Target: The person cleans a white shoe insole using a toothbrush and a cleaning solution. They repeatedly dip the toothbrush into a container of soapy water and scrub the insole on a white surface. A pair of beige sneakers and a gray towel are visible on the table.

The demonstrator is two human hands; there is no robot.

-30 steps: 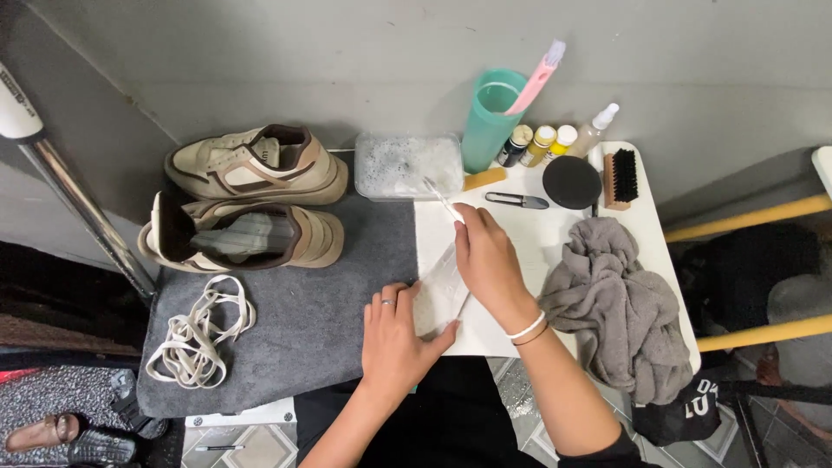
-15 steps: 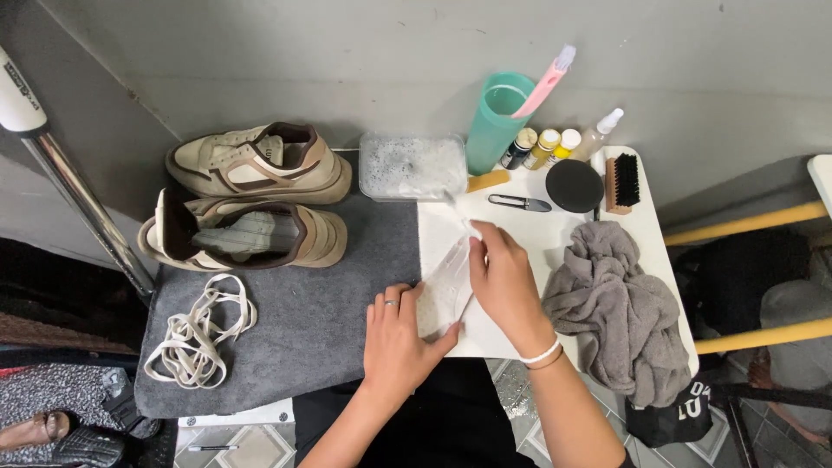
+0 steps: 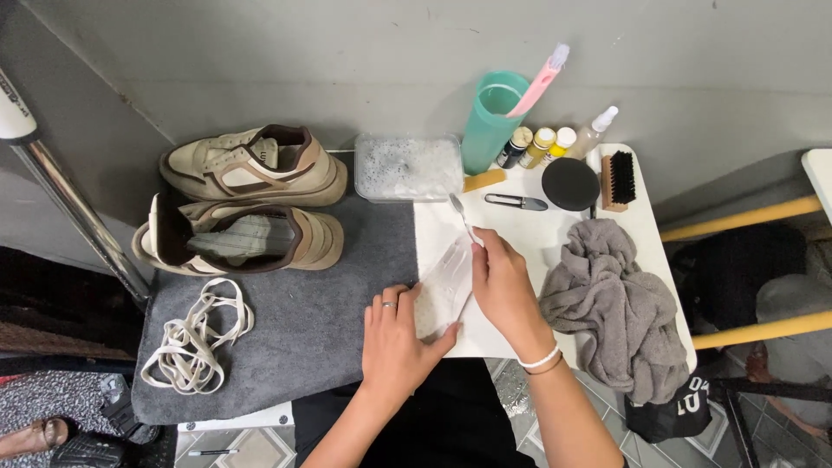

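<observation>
shoes (image 3: 251, 195) beige-brown | mat (image 3: 286, 338) grey | cup (image 3: 490, 121) teal | cloth (image 3: 620, 303) grey

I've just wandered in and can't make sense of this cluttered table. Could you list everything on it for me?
Shoes: two, beige and brown, back left of the grey mat.
Laces: a loose off-white bundle, front left of the mat.
Grey mat: one, covering the table's left half.
Clear tub: one, foamy inside, behind the mat.
Green cup: one, holding a pink toothbrush, at the back.
Small bottles: four in a row beside the cup.
Black round lid: one.
Wooden brush: one, black bristles, back right.
Snips: one, dark.
Grey cloth: one, crumpled, right side.
Clear bag: one, between the hands.
Spoon: one, metal.
Left hand: steadies the bag.
Right hand: holds the spoon.
</observation>
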